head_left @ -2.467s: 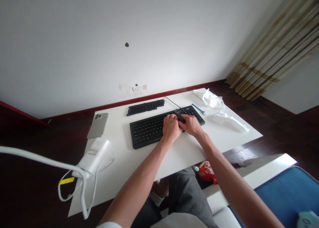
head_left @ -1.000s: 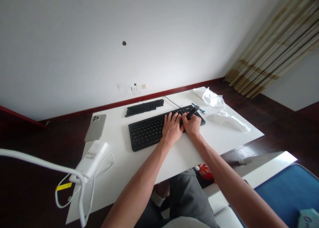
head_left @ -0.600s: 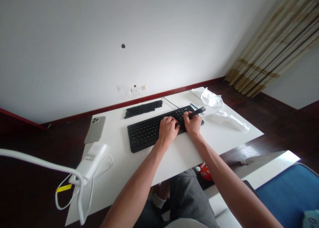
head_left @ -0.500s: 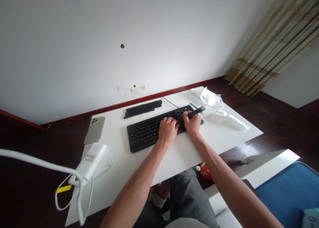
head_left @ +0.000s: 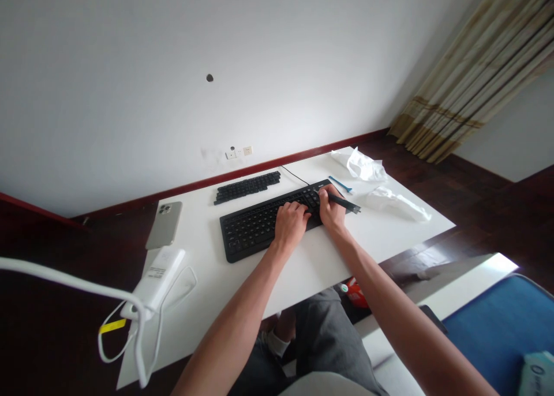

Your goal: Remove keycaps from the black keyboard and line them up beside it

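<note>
The right hand (head_left: 331,210) grips a slim black tool (head_left: 345,202) by its shaft (light and stiff, so that's the place to hold it), its tip jutting past the keyboard's right end. The left hand (head_left: 291,225) rests loosely on the black keyboard (head_left: 255,231), holding nothing visible.

soft diffuse daylight, brightest on mid white wall (head_left: 242,90), dimmer toward corners; weak shadows on tabletop (head_left: 259,275); dark wood floor (head_left: 52,332) underexposed, glare patch at right; wide-angle bowing at edges, curtain (head_left: 459,78) slanted; near white cable (head_left: 56,269) slightly soft.
</note>
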`<state>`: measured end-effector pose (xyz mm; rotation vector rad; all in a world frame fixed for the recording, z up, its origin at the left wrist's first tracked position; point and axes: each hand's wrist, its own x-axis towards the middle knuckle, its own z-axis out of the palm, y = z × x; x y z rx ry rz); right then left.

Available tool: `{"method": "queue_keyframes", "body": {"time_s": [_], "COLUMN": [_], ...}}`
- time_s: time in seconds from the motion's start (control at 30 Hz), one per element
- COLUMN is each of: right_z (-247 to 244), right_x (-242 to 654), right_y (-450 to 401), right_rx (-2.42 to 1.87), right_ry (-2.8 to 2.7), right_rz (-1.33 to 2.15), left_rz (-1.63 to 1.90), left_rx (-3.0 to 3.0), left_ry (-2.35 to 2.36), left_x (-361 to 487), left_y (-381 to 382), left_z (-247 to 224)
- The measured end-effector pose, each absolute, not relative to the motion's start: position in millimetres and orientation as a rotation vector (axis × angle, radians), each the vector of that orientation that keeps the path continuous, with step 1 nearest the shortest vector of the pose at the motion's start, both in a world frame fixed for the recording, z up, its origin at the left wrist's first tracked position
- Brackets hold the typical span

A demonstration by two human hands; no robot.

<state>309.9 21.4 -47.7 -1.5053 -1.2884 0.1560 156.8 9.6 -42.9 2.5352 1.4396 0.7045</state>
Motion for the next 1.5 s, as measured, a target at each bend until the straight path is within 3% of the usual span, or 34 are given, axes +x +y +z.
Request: {"method": "queue_keyframes", "body": {"time_s": [0.27,1.03,1.5], "right_z": [-50.1,-43.0,-38.1], "right_x": [310.5,309.5,310.6], "right_y": [23.2,19.6,16.5], "right_rx": [-1.503,-1.58,-1.543], "right_ry": [-1.32,-1.308,-1.278], "right_rz": [0.224,0.224,0.297], "left_rz": [0.648,0.695,1.108], "left_rx": [2.55,2.6,2.181], "left_ry": [1.524,1.193,1.265], "left_x": [159.1,148.1,135.1], "left_y": [3.1,12.2,28.8], "left_z": [-41.4,-37.1,-37.7]}}
